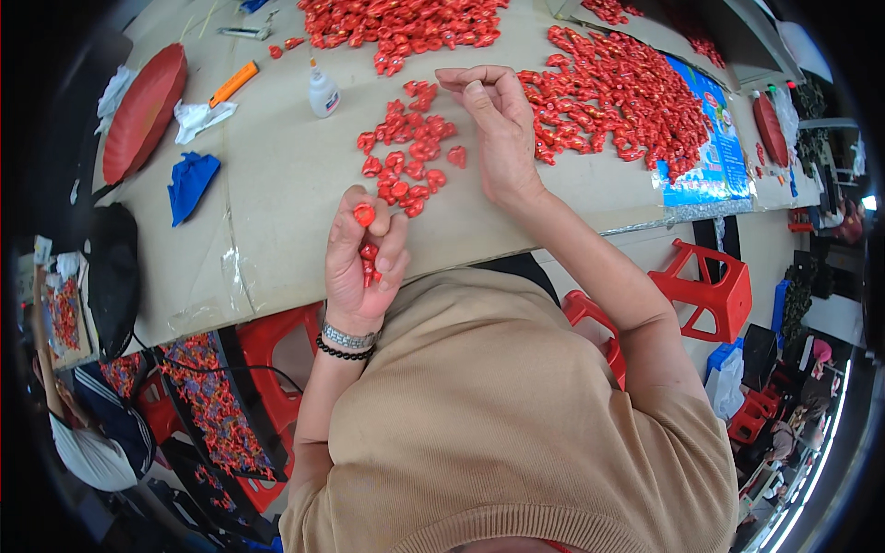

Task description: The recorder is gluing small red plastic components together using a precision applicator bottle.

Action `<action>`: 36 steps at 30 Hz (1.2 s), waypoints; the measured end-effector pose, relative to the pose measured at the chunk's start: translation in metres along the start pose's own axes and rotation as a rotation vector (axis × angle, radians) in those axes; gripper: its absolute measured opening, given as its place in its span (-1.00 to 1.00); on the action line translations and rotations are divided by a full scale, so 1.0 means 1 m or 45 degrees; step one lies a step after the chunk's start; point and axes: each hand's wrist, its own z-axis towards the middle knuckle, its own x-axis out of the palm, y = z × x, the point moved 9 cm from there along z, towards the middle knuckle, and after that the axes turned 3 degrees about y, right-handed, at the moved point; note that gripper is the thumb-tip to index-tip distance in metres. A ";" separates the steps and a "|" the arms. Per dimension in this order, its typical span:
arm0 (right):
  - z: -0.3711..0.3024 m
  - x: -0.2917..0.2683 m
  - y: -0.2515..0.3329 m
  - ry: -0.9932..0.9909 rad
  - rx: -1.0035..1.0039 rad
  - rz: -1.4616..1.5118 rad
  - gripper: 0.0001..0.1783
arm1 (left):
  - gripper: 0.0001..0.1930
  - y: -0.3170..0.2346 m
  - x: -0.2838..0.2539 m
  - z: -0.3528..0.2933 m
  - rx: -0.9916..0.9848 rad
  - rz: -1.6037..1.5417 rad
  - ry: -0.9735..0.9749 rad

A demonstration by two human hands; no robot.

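My left hand [361, 258] is curled, palm up, over the table's near edge. One small red piece with a round end [365, 215] sits at its fingertips, and a few more red pieces [370, 263] lie in the palm under bent fingers. My right hand [498, 120] is held over the table with its fingers stretched out and nothing seen in them. Between the hands lies a loose group of small glossy red pieces [406, 157]. They look moulded, but their exact kind is too small to tell.
Larger heaps of red pieces lie at the far middle [401, 23] and on the right [608, 101], partly over a blue printed sheet [705, 189]. Leftward are a white dropper bottle [323, 92], an orange cutter [233, 83], blue cloth [192, 187] and a red tray [145, 115]. Red stools [710, 290] stand below.
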 end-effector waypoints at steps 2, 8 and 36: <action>0.003 -0.014 -0.001 -0.063 -0.007 -0.033 -0.77 | -0.77 0.001 0.002 0.000 -0.006 -0.005 0.007; 0.012 -0.034 0.013 0.026 -0.108 -0.657 -0.67 | -0.78 0.001 0.000 -0.003 0.006 0.015 -0.035; 0.014 -0.096 0.067 0.355 -0.511 -1.152 -0.81 | -0.79 0.004 0.011 0.003 0.009 -0.033 0.053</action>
